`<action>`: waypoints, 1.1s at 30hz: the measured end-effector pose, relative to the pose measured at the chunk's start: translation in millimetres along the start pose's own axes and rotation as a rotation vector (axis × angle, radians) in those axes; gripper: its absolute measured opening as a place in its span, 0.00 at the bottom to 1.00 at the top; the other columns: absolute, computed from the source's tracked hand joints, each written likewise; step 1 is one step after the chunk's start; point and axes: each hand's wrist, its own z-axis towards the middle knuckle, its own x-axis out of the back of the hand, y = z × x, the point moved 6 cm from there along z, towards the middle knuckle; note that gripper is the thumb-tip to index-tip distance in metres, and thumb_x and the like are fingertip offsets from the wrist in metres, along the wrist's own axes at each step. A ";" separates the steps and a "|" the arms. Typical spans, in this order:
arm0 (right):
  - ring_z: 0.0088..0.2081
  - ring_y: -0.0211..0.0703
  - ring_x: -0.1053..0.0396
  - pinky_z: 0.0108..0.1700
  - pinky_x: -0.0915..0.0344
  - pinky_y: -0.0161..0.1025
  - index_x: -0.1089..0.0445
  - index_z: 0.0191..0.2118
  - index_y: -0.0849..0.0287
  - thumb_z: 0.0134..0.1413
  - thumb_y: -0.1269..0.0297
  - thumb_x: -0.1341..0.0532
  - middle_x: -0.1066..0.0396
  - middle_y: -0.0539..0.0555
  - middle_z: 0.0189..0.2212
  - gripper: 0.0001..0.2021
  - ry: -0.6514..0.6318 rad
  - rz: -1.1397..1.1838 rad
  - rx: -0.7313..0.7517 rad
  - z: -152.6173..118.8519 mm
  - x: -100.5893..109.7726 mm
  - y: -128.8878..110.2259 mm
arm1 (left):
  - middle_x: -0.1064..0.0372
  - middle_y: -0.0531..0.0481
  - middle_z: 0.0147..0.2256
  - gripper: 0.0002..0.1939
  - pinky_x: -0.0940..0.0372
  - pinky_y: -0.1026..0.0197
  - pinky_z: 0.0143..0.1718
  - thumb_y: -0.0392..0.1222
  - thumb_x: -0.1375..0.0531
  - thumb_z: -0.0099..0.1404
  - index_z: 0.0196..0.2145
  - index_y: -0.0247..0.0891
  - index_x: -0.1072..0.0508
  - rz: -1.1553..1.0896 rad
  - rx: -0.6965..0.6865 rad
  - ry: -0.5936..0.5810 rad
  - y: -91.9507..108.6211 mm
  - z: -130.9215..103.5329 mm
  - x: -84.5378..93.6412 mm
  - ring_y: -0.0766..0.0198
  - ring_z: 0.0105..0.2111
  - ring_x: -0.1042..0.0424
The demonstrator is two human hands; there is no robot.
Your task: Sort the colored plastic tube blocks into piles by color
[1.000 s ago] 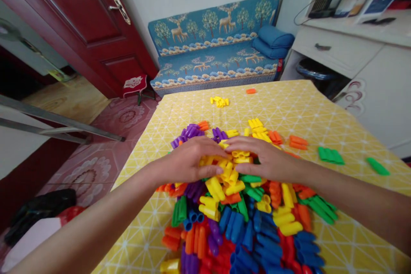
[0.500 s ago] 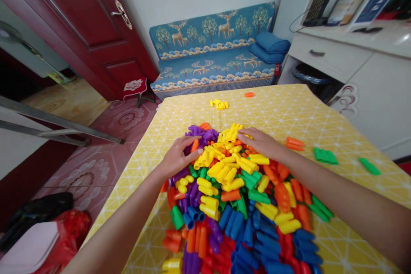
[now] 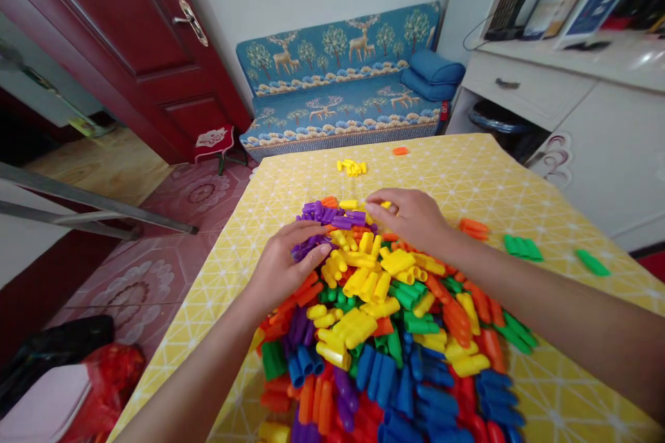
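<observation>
A big heap of finger-shaped plastic pieces (image 3: 358, 284), in yellow, purple, orange, green, blue and red, covers the near middle of the table. Many are joined in short rows. My left hand (image 3: 288, 259) rests on the heap's left side, thumb apart from the fingers, beside purple pieces (image 3: 332, 214) and yellow ones. At the heap's far edge, my right hand (image 3: 413, 218) has its fingers curled toward the thumb. Yellow plastic shows between those fingers; its full shape is hidden. Just left of these fingertips lies a yellow piece (image 3: 348, 204).
The table has a yellow patterned cloth (image 3: 441, 169). Toward its far edge lie a small yellow cluster (image 3: 352, 167) and an orange piece (image 3: 400, 151). Orange (image 3: 473, 228) and green pieces (image 3: 523, 248) lie on the right. A blue sofa (image 3: 337, 90) stands beyond.
My right hand has moved slightly left and away, its fingers now more curled. Yellow pieces have shifted nearer on the heap, baring more purple ones. My left hand stays nearly in place.
</observation>
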 end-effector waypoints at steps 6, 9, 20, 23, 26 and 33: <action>0.52 0.57 0.32 0.53 0.37 0.49 0.25 0.46 0.58 0.48 0.50 0.37 0.27 0.57 0.49 0.22 -0.125 0.150 -0.026 62.5 -49.1 76.7 | 0.45 0.39 0.62 0.34 0.42 0.48 0.58 0.56 0.41 0.59 0.60 0.40 0.38 0.182 -0.012 -0.099 -28.4 68.1 -35.1 0.48 0.61 0.42; 0.39 0.50 0.26 0.42 0.31 0.44 0.23 0.37 0.59 0.53 0.44 0.44 0.22 0.55 0.36 0.23 -0.252 0.530 -0.101 59.5 -66.1 90.1 | 0.33 0.42 0.55 0.26 0.39 0.54 0.54 0.55 0.44 0.63 0.54 0.39 0.29 0.179 -0.060 -0.228 -28.0 94.3 -55.8 0.51 0.54 0.33; 0.31 0.42 0.29 0.35 0.33 0.38 0.27 0.30 0.60 0.46 0.54 0.40 0.25 0.53 0.29 0.14 0.090 0.468 -0.141 51.2 -61.1 125.6 | 0.37 0.35 0.55 0.24 0.41 0.55 0.55 0.41 0.42 0.62 0.55 0.32 0.32 0.414 -0.038 -0.158 -49.9 182.7 -99.0 0.52 0.53 0.34; 0.32 0.42 0.29 0.38 0.33 0.38 0.26 0.30 0.60 0.47 0.56 0.40 0.25 0.53 0.29 0.12 0.093 0.434 -0.096 51.9 -61.1 122.1 | 0.49 0.37 0.63 0.30 0.45 0.53 0.59 0.42 0.42 0.62 0.61 0.40 0.39 0.479 0.040 -0.248 -59.2 195.8 -116.4 0.48 0.60 0.41; 0.30 0.41 0.29 0.36 0.34 0.38 0.26 0.29 0.61 0.46 0.59 0.40 0.25 0.53 0.27 0.10 0.103 0.439 -0.082 52.6 -61.7 122.9 | 0.53 0.39 0.65 0.31 0.45 0.50 0.59 0.47 0.43 0.63 0.62 0.43 0.42 0.562 0.083 -0.356 -67.3 201.8 -131.9 0.46 0.62 0.46; 0.29 0.40 0.30 0.35 0.35 0.36 0.26 0.29 0.61 0.46 0.60 0.39 0.25 0.52 0.26 0.09 0.114 0.465 -0.064 53.3 -62.4 124.1 | 0.35 0.37 0.52 0.22 0.40 0.58 0.54 0.48 0.44 0.63 0.51 0.33 0.28 0.613 0.011 -0.359 -68.5 208.0 -140.3 0.52 0.53 0.34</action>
